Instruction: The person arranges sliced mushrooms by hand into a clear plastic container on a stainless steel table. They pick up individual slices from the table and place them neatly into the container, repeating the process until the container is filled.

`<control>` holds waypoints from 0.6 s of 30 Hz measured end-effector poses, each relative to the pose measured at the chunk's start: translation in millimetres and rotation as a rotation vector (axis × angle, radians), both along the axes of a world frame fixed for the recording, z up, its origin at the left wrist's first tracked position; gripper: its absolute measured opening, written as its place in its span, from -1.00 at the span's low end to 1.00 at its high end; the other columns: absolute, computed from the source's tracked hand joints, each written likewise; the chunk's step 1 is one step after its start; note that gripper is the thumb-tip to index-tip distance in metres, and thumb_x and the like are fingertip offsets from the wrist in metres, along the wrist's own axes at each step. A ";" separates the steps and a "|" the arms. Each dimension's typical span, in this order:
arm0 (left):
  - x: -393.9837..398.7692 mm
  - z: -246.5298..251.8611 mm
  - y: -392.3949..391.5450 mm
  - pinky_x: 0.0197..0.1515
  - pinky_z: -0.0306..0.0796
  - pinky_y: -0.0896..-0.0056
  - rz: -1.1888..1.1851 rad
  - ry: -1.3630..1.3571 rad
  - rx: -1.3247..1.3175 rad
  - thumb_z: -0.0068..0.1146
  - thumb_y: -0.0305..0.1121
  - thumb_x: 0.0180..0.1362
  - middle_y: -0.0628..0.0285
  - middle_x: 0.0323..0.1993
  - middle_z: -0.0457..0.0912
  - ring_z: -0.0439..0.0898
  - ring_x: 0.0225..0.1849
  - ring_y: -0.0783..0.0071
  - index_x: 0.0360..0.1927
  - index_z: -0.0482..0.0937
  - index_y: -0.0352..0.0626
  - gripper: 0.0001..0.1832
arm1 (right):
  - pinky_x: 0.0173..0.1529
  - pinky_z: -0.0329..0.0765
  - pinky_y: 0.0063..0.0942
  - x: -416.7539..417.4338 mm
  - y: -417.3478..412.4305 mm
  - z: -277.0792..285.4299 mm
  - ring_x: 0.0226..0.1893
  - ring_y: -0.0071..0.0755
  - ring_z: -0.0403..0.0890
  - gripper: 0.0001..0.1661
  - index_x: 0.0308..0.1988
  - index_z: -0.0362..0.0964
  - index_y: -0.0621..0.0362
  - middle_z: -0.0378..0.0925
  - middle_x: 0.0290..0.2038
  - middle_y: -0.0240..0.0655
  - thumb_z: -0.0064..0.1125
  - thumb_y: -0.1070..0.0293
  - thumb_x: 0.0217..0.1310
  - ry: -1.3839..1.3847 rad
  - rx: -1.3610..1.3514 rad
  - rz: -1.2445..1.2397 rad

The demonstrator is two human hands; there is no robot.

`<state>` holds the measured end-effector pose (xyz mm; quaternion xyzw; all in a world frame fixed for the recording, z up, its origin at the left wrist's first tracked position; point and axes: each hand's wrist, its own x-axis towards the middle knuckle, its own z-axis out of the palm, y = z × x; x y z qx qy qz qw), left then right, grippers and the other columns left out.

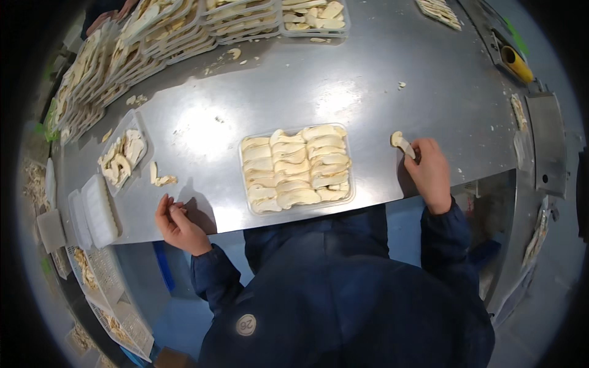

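A clear plastic tray (pixel 352 195) filled with overlapping rows of pale mushroom slices (pixel 290 165) lies in front of me, close to the table's front edge. To its right, my right hand (pixel 430 170) pinches one mushroom slice (pixel 401 141) between thumb and fingers, just over the metal surface. On the other side, my left hand (pixel 181 227) hovers by the table edge, fingers loosely curled and apart, nothing visible in it. Beyond its fingertips lie a few loose mushroom slices (pixel 161 178). A smaller pile of slices sits in a second clear tray (pixel 142 126), up and left of that hand.
Stacked trays of mushroom slices (pixel 179 32) line the far left of the steel table (pixel 276 87). Another person's hands (pixel 103 20) are behind them. Empty plastic trays (pixel 99 209) stand at the left edge, above white crates (pixel 103 276). A yellow cylindrical object (pixel 517 64) lies far right.
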<state>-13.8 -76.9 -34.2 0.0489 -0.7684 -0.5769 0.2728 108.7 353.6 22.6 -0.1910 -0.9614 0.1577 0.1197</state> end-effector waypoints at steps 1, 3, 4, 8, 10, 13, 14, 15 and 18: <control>0.6 -0.9 -0.4 -0.26 0.39 0.60 0.014 -0.001 -0.026 -0.12 -0.54 0.31 0.16 -0.18 0.58 0.50 -0.31 0.59 -0.01 0.51 -0.34 -0.75 | -0.31 0.48 -0.25 -2.6 -6.2 3.6 -0.38 -0.03 0.53 -0.82 -0.28 0.40 0.21 0.45 -0.36 -0.16 0.20 0.47 0.05 0.016 -0.047 0.030; 0.8 1.3 0.9 -0.28 0.38 0.59 0.005 -0.005 -0.041 -0.11 -0.54 0.30 0.16 -0.19 0.57 0.50 -0.33 0.59 -0.01 0.52 -0.33 -0.75 | -0.32 0.48 -0.27 -6.9 -21.1 19.7 -0.37 -0.03 0.53 -0.81 -0.29 0.40 0.21 0.44 -0.37 -0.17 0.20 0.51 0.02 0.048 -0.141 0.088; 0.2 2.2 2.0 -0.28 0.38 0.59 0.007 -0.006 -0.052 -0.11 -0.54 0.30 0.16 -0.19 0.57 0.51 -0.33 0.58 -0.02 0.52 -0.33 -0.75 | -0.31 0.48 -0.30 -8.2 -31.8 27.1 -0.39 -0.04 0.52 -0.77 -0.28 0.38 0.22 0.43 -0.35 -0.17 0.21 0.54 -0.02 0.065 -0.145 0.213; 0.0 5.8 1.6 -0.27 0.37 0.61 0.014 -0.025 -0.093 -0.12 -0.52 0.31 0.18 -0.17 0.57 0.50 -0.30 0.59 0.01 0.51 -0.31 -0.74 | -0.31 0.47 -0.30 -8.8 -80.6 37.8 -0.38 -0.07 0.50 -0.73 -0.25 0.36 0.22 0.40 -0.33 -0.16 0.21 0.55 -0.03 -0.002 -0.361 0.483; 0.6 3.7 1.5 -0.27 0.36 0.62 0.014 -0.027 -0.092 -0.12 -0.51 0.32 0.19 -0.16 0.57 0.51 -0.30 0.60 0.03 0.50 -0.29 -0.73 | -0.30 0.47 -0.29 -9.0 -89.8 35.3 -0.37 -0.07 0.49 -0.72 -0.23 0.35 0.23 0.38 -0.33 -0.17 0.19 0.56 -0.03 -0.020 -0.314 0.581; 0.6 6.5 4.0 -0.28 0.36 0.62 0.012 -0.025 -0.108 -0.12 -0.51 0.32 0.19 -0.16 0.57 0.51 -0.30 0.61 0.03 0.51 -0.30 -0.73 | -0.26 0.46 -0.28 -8.5 -94.7 29.1 -0.33 -0.05 0.48 -0.72 -0.22 0.34 0.23 0.36 -0.33 -0.16 0.18 0.57 -0.02 -0.008 -0.260 0.594; 1.1 6.0 3.5 -0.28 0.36 0.63 0.015 -0.027 -0.105 -0.12 -0.51 0.32 0.19 -0.16 0.57 0.51 -0.30 0.61 0.03 0.51 -0.30 -0.73 | -0.25 0.46 -0.28 -9.0 -95.4 28.3 -0.33 -0.05 0.48 -0.71 -0.22 0.34 0.23 0.36 -0.32 -0.15 0.18 0.57 -0.02 -0.006 -0.255 0.598; 1.4 5.4 3.0 -0.28 0.36 0.63 0.018 -0.028 -0.102 -0.12 -0.51 0.32 0.19 -0.16 0.57 0.51 -0.30 0.61 0.03 0.51 -0.30 -0.73 | -0.24 0.46 -0.28 -9.9 -95.5 27.5 -0.32 -0.05 0.48 -0.71 -0.22 0.34 0.24 0.36 -0.31 -0.14 0.18 0.57 -0.02 -0.004 -0.250 0.602; 1.6 6.3 4.0 -0.27 0.36 0.63 0.026 -0.035 -0.107 -0.12 -0.51 0.32 0.19 -0.16 0.57 0.51 -0.29 0.62 0.03 0.51 -0.30 -0.73 | -0.22 0.46 -0.28 -11.6 -95.2 25.8 -0.30 -0.04 0.48 -0.70 -0.20 0.34 0.24 0.36 -0.29 -0.13 0.17 0.56 -0.01 -0.019 -0.244 0.602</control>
